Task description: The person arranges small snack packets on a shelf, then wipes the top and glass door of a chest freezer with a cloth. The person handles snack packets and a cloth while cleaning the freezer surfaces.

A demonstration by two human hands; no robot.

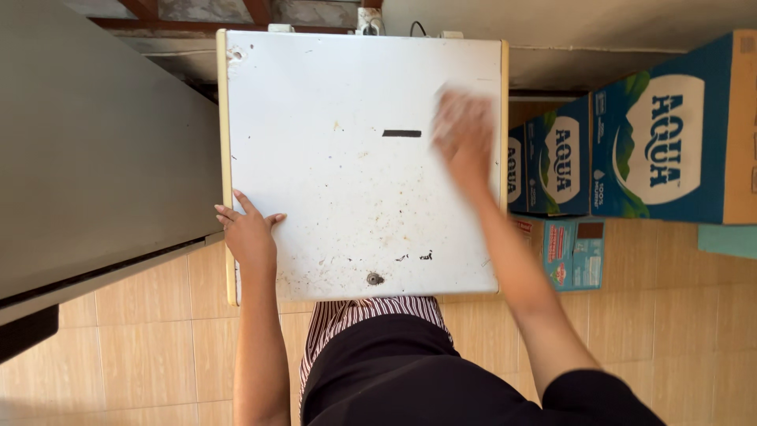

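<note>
The left hand lies flat on the white top, close to its left edge and near the front corner. Its grip is wide, with the fingers spread out, and it holds nothing. The right hand is on the far right part of the white top, close to the right edge. It is blurry, so I cannot tell if its grip is wide or closed, or if it holds something. The white top is square with a thin cream rim. It sits in the middle, right in front of the person. It has many small brown spots, mostly near the front, and a dark dot near the front edge. A short black mark is on the top, just to the left of the right hand. Below the top you can see the person's striped shirt and black clothes. On the left stands a big grey cabinet, just beside the white top. On the right are blue boxes, lined up side by side, with a smaller light blue box near them. The floor has light tan tiles.
</note>
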